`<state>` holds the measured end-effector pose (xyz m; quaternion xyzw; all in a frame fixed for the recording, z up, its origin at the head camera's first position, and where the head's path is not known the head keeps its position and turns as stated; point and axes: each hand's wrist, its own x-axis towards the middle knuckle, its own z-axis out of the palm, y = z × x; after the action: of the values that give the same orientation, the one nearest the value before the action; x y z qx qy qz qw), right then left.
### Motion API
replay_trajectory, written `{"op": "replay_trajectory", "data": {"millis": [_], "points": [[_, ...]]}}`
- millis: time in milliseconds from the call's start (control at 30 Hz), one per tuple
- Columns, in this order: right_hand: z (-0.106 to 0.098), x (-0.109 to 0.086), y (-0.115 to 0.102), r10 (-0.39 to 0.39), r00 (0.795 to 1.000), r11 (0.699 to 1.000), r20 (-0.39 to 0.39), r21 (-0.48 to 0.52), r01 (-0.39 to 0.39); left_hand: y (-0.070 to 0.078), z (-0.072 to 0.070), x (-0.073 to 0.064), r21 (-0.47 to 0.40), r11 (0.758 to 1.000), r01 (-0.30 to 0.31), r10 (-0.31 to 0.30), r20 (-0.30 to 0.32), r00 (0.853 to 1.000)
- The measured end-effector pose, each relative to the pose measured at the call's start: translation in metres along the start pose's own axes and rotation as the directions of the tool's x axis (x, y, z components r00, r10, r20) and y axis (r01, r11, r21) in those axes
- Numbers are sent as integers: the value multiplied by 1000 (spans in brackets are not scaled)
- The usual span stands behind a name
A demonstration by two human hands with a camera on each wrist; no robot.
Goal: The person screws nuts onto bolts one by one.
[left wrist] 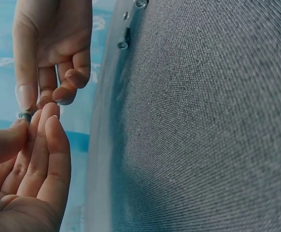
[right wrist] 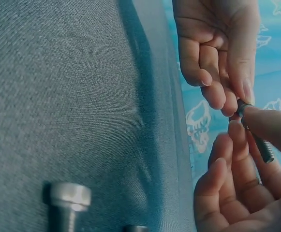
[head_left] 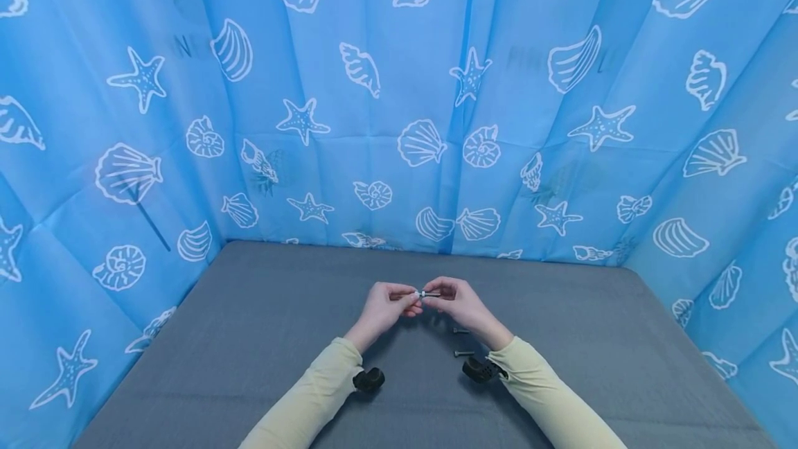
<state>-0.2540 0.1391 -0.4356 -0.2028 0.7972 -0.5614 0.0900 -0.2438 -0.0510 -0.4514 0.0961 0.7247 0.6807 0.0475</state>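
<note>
A threaded bolt (right wrist: 266,151) is pinched from both ends, in the air above the desk, left-right near its middle and towards the far edge. The left hand (head_left: 388,307) has thumb and fingertips closed on the bolt's thicker end; whether that end is the head or a nut is too small to tell. The right hand (head_left: 460,303) pinches the bolt from the other side, thumb laid over it, and the threaded tip sticks out past the thumb towards the right palm. The fingertips of the two hands meet or nearly meet there.

Nearer the near edge than the hands, by the right forearm, a socket-head screw (head_left: 461,330) lies on the desk, with a second screw (head_left: 464,353) just nearer, both heads pointing to the left edge.

Pale yellow sleeves (head_left: 321,383) cover the forearms, with a black device (head_left: 369,380) at each wrist. The desk (head_left: 262,324) is covered in grey cloth; beyond its far edge and both sides hangs a blue curtain (head_left: 386,109) printed with white shells and starfish.
</note>
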Motion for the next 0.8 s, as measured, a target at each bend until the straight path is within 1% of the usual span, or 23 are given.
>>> {"op": "replay_trajectory", "data": {"millis": [167,367,533,633,800], "points": [[1,1,1,49,999,999,-13,-20,-50,0,-1,0,1,1000,-2,2,-3,1000],[2,2,2,30,999,999,-19,23,-30,0,-1,0,-2,1000,3,-3,-3,1000],[1,1,2,44,999,999,-11,8,-44,-1,0,0,-5,1000,0,0,-2,1000],[1,1,2,53,999,998,-13,19,-53,-1,0,0,-12,1000,-5,5,-2,1000],[0,2,3,19,1000,998,-9,60,-18,1,0,0,-15,1000,-11,11,3,1000]]}}
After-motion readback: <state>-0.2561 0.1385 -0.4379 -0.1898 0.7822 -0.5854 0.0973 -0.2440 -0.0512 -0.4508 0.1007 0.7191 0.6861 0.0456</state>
